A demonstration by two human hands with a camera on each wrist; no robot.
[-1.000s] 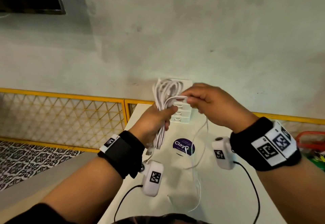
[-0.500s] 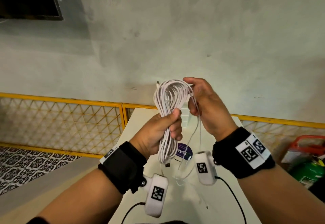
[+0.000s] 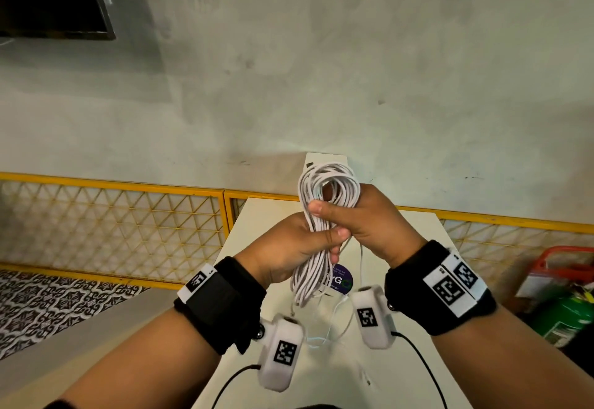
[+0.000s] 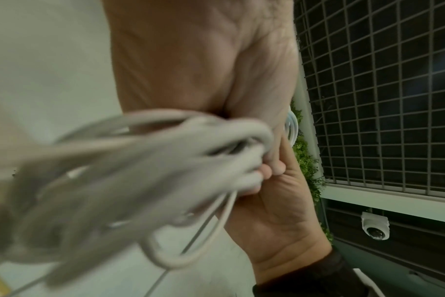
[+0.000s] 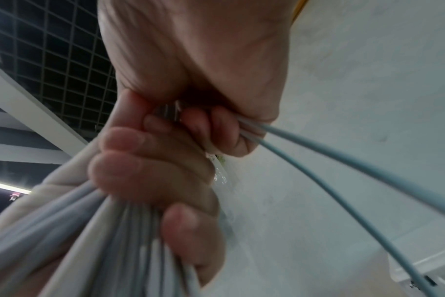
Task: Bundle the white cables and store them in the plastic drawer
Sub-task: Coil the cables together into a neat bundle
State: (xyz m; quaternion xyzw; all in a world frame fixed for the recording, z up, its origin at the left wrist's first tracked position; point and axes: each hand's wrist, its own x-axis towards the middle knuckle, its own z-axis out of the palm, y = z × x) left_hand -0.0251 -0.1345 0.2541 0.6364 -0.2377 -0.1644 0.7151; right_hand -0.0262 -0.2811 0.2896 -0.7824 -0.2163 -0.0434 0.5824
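Note:
A coil of white cables (image 3: pixel 321 216) is held up in front of me, its loops standing above both hands and hanging below them. My left hand (image 3: pixel 302 241) grips the middle of the coil, thumb across the front. My right hand (image 3: pixel 347 216) closes round the same coil just above, thumb over the strands. A loose cable end (image 3: pixel 361 267) trails down from the right hand toward the table. Blurred loops (image 4: pixel 145 172) fill the left wrist view; in the right wrist view two strands (image 5: pixel 343 160) run out of the fist. The white plastic drawer (image 3: pixel 326 159) shows only its top behind the coil.
A white table (image 3: pixel 418 280) lies below my hands, with a round purple sticker (image 3: pixel 342 281) on it. A yellow mesh fence (image 3: pixel 128 216) runs behind the table along a grey wall. A green cylinder (image 3: pixel 562 318) and a red frame (image 3: pixel 565 254) stand at the right.
My right hand has come down from the top of the loops and closed round the coil just above my left hand. The coil has shifted slightly right.

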